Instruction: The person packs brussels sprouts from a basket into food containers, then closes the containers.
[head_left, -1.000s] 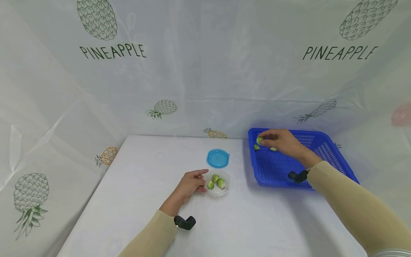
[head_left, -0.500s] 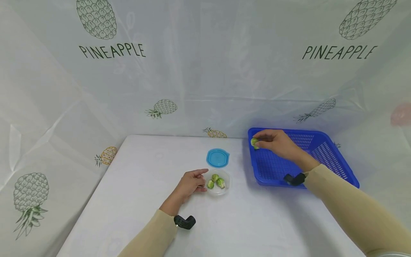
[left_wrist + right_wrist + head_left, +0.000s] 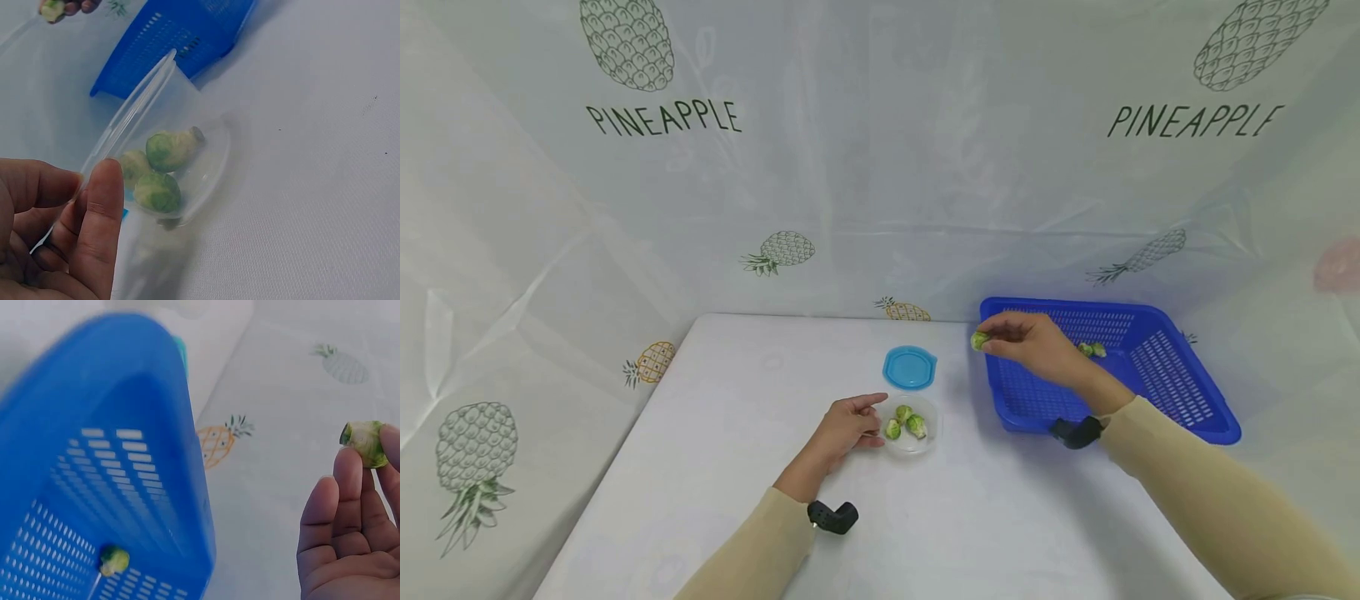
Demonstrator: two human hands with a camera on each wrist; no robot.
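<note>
My right hand (image 3: 1028,343) pinches a Brussels sprout (image 3: 979,341) between thumb and fingertips, over the left rim of the blue basket (image 3: 1037,408). In the right wrist view that sprout (image 3: 365,444) shows its cut stem, beside the basket's wall. My left hand (image 3: 848,429) holds the near side of a clear plastic container (image 3: 928,442), thumb and fingers at its rim. Three Brussels sprouts (image 3: 157,192) lie inside the container, which stands on the white table.
A blue lid (image 3: 909,368) lies on the table behind the container. More sprouts (image 3: 1098,349) lie in the basket, partly behind the right hand. A white sheet printed with pineapples (image 3: 786,249) hangs behind the table.
The right hand has moved left with its sprout, from inside the basket to over its left rim. Sprouts behind that hand have come into view. The left hand has stayed at the container.
</note>
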